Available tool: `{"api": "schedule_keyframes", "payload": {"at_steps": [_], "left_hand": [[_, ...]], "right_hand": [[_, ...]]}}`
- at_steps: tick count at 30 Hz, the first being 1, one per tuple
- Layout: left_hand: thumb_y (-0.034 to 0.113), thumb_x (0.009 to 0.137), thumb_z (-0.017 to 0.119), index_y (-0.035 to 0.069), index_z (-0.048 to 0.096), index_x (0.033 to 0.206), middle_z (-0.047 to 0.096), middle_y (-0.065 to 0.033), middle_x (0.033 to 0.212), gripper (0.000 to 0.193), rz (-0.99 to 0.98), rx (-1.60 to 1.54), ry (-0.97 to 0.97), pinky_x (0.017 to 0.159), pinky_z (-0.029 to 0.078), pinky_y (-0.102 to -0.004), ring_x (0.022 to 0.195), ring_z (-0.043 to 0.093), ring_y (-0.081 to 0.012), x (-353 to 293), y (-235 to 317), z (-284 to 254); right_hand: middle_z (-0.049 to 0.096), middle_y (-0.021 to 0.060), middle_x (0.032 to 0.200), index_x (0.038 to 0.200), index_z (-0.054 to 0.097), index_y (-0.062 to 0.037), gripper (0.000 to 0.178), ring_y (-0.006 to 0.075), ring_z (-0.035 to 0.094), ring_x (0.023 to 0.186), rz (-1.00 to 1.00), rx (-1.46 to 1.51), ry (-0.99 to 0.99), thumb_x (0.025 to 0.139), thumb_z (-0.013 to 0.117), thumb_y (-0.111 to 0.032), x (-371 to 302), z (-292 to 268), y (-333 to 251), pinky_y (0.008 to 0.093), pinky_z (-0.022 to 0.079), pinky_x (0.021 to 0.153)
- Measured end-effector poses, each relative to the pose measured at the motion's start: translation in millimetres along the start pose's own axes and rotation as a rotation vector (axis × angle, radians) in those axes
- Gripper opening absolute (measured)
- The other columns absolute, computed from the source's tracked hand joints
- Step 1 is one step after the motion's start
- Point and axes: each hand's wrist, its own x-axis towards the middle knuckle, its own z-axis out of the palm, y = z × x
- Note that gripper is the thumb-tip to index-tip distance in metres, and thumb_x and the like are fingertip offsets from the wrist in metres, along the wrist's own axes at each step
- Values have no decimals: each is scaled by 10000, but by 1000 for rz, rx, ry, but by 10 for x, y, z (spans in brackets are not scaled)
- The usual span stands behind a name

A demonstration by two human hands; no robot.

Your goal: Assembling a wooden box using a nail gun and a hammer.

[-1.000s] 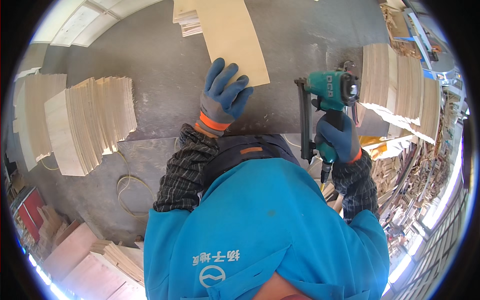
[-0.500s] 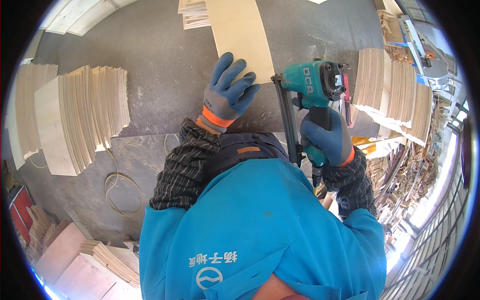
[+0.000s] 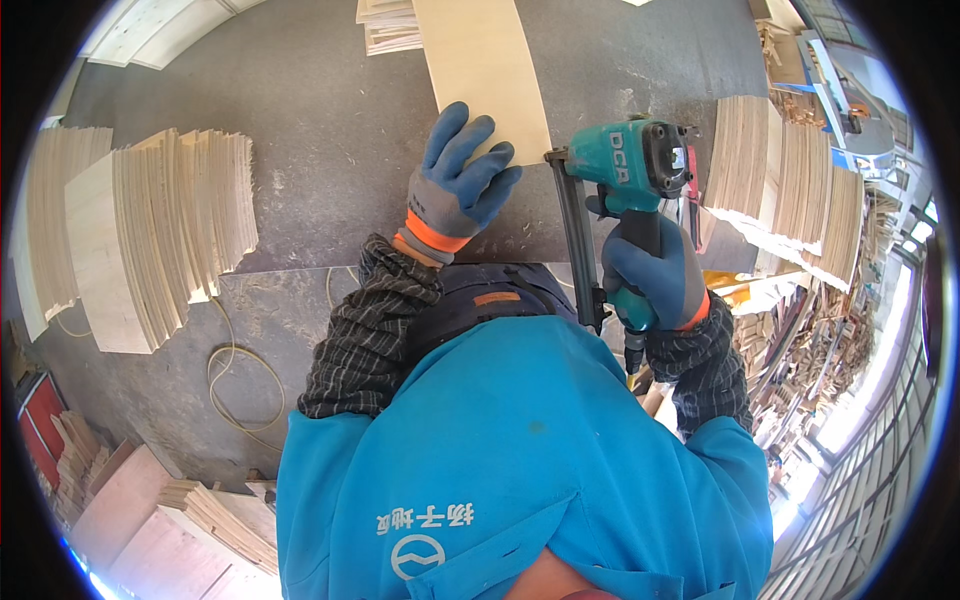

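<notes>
A long pale wooden board [image 3: 480,70] runs from the far edge of the view toward me over the dark worktable [image 3: 310,110]. My left hand [image 3: 460,180], in a grey and blue glove with an orange cuff, rests at the board's near left corner with its fingers spread. My right hand [image 3: 655,270], gloved alike, is wrapped round the grip of a teal air nail gun [image 3: 620,165]. The gun's nose touches or lies right beside the board's near right corner. Its long dark magazine points back toward me.
Tall stacks of thin wooden boards [image 3: 165,220] stand at the left, with more board stacks [image 3: 785,180] at the right. A smaller pile [image 3: 390,27] lies beside the long board. A yellowish hose [image 3: 245,385] loops on the floor, and wood scraps [image 3: 815,335] are heaped at the far right.
Almost nothing differs. The board's near end sits very slightly farther right, and both hands and the nail gun stay nearly in place.
</notes>
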Motion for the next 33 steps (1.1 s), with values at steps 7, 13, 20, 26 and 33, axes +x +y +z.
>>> {"api": "schedule_keyframes", "payload": {"at_steps": [7,13,20,26,33], "left_hand": [[156,764,953,128,753,1087,665,-128,1352,381,16,20,7,1100,568,-531,1392,570,-461,-13,-7,16],[153,760,957,132,750,1089,664,-126,1353,390,13,9,2,1094,570,-532,1384,574,-463,-6,-3,3],[146,769,954,124,761,1082,664,-122,1355,369,7,-6,5,1096,570,-534,1394,569,-463,-21,-4,3],[134,790,942,126,777,1115,657,-120,1384,365,-30,-20,-26,1102,569,-536,1408,558,-471,-21,39,-85],[169,809,954,115,760,1303,618,-187,1469,534,-235,-26,-6,1078,580,-490,1370,611,-427,-38,135,-497]], "right_hand": [[672,29,851,1372,678,31,538,118,664,727,9,16,-8,905,697,-237,-26,30,-51,304,554,685],[662,29,844,1385,669,27,529,116,654,710,5,29,-15,913,681,-212,-26,35,-69,300,552,679],[659,42,833,1414,646,25,557,129,654,694,1,94,-51,905,683,-199,-44,3,-79,301,546,660],[645,69,743,1343,646,122,543,146,637,638,-73,112,163,900,638,-192,-244,-62,-54,302,515,615],[646,59,761,1351,664,104,547,143,635,651,-111,199,202,882,672,-177,-389,-123,-35,291,513,635]]}}
